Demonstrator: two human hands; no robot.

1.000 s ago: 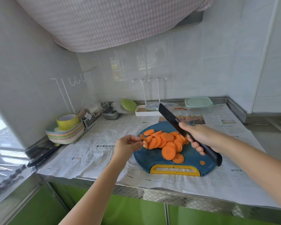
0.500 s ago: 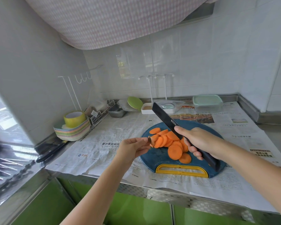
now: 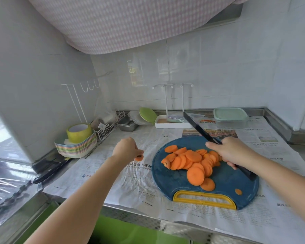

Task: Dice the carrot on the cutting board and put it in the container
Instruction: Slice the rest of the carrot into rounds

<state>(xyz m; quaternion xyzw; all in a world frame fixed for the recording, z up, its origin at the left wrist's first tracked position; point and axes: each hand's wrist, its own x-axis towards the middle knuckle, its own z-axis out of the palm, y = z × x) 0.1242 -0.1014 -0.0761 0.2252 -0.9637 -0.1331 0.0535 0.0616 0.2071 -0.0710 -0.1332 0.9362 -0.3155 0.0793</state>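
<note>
In the head view the right hand (image 3: 233, 152) is wrapped tight around the handle of a black knife (image 3: 201, 128), whose blade is raised and points up and away toward the back wall, clear of the food. With the blade in the air and the eyes partly on the other side, the likeliest trouble is the edge swinging into the left arm or a rack behind it, or coming down on the pile at an angle so the round slices skid. The carrot slices (image 3: 192, 161) lie heaped on the blue cutting board (image 3: 167, 178), overlapping and loose, so they could roll or slide under the edge when dicing starts; one small piece sits alone near the yellow handle slot. The left hand (image 3: 126, 149) is off the board, over the newspaper (image 3: 113, 176), its fingers (image 3: 139, 153) pinched closed on a small carrot end (image 3: 139, 157), which seems to be the stem stub; dropped here, it would litter the paper. The pile sits just under and left of the right hand, well apart from the left. The container (image 3: 230, 117) stands lidded at the back, so nothing can go in yet.
</note>
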